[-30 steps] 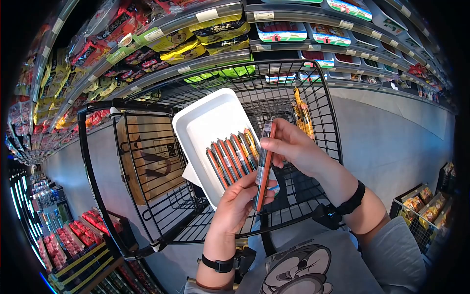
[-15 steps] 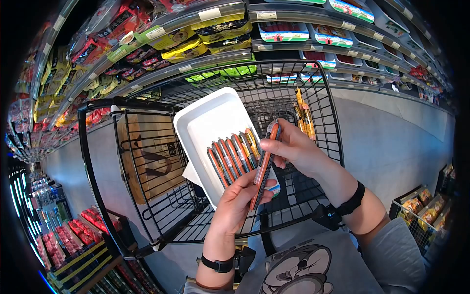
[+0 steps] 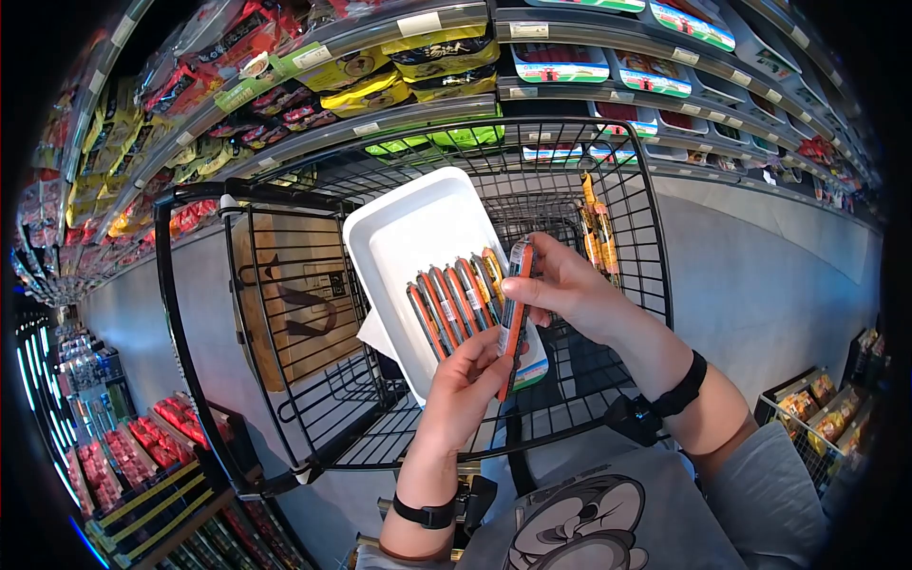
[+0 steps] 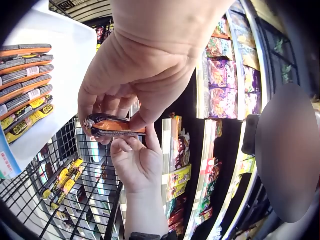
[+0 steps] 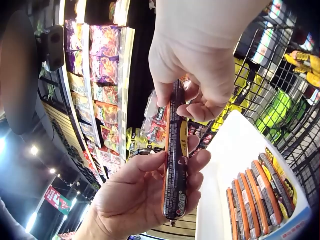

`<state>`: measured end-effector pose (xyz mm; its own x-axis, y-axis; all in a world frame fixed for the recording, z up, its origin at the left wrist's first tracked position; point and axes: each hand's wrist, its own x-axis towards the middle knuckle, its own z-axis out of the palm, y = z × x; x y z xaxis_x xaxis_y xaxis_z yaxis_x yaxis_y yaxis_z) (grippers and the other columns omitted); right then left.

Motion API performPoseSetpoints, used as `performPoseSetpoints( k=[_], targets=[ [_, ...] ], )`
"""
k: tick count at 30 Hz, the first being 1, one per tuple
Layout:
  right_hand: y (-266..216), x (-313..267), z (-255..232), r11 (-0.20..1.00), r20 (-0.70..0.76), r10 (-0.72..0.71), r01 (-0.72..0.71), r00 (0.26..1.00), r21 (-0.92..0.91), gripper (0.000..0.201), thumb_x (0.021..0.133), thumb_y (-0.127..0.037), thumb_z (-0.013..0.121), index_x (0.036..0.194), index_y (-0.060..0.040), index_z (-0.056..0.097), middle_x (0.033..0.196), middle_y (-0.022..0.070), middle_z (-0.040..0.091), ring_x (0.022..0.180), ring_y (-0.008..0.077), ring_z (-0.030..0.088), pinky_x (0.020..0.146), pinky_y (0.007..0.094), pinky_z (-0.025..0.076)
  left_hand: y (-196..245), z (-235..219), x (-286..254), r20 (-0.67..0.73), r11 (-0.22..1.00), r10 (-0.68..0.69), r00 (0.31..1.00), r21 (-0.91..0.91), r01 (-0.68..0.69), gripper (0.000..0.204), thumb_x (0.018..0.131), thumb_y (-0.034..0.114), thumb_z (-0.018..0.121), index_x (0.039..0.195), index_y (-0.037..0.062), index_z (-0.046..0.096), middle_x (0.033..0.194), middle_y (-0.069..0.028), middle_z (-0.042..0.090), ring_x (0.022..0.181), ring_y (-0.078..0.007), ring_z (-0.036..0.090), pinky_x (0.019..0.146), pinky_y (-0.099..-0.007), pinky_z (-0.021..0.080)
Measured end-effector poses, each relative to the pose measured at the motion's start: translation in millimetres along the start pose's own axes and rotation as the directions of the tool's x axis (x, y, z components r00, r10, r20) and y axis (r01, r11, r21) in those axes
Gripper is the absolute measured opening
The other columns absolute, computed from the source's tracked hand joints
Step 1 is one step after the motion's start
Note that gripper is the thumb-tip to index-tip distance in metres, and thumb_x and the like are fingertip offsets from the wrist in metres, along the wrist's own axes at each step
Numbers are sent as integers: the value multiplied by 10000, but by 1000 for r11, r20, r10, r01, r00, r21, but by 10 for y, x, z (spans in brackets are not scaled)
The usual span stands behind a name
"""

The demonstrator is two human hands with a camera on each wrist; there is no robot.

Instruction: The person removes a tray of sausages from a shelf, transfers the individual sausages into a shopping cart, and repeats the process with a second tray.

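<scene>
Both hands hold one wrapped sausage (image 3: 514, 321), orange with a dark printed label, over the right side of a white tray (image 3: 375, 237). My left hand (image 3: 460, 391) pinches its lower end; my right hand (image 3: 570, 288) pinches its upper end between thumb and fingers. In the right wrist view the dark label of the sausage (image 5: 176, 155) faces the camera, with the left fingers curled behind it. Inside the tray, several similar sausages (image 3: 446, 309) lie side by side, with a yellow-wrapped one (image 3: 493, 271) at the right of the row.
The tray sits on a black wire shopping cart (image 3: 655, 237). A brown paper bag (image 3: 285, 328) is at the cart's left, and yellow packages (image 3: 598, 228) hang at its far right side. Shelves of packaged food (image 3: 442, 62) run behind. A wire basket of packets (image 3: 807, 418) stands at right.
The held sausage has been turned about its length, first showing more orange, now showing its label edge again. The tray and cart have shifted slightly right in the head view.
</scene>
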<state>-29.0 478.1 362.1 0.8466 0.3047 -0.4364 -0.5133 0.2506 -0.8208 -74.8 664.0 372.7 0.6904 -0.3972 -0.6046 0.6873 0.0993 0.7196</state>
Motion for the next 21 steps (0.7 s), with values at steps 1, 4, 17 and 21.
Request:
performPoseSetpoints(
  k=[1,4,17,21],
  targets=[
    [-1,5,5,1000,0,1,-1,1000,-1,409,813,-290,670,1040,-40,438,856,49,540,573,47,484,491,179,400,9,0,0,0,1000,-1,1000,-3,1,315,888,2,505,1202,-17,483,1032,-81,616,881,-79,548,728,-200,434],
    [-4,34,30,1000,9,7,-7,1000,-15,415,819,-290,665,1055,-35,439,855,45,543,571,45,483,490,179,399,10,-34,-1,12,1000,-8,1000,16,8,302,884,3,513,1184,-26,488,1029,-87,618,912,-95,560,767,-213,445],
    [509,273,197,969,112,229,-216,967,-117,509,923,-349,476,1295,-30,338,1027,94,528,877,143,547,718,278,470,-27,-333,117,-261,995,-67,963,56,84,276,862,33,541,1127,-44,526,852,-59,623,726,-102,589,622,-224,483],
    [692,460,441,927,279,370,-371,886,-50,508,919,-330,458,1304,-25,330,1087,85,507,962,157,521,784,294,450,-401,-823,246,-376,885,-33,926,420,202,395,812,81,599,1181,-22,504,924,-114,634,761,-148,619,658,-264,490]
  ],
)
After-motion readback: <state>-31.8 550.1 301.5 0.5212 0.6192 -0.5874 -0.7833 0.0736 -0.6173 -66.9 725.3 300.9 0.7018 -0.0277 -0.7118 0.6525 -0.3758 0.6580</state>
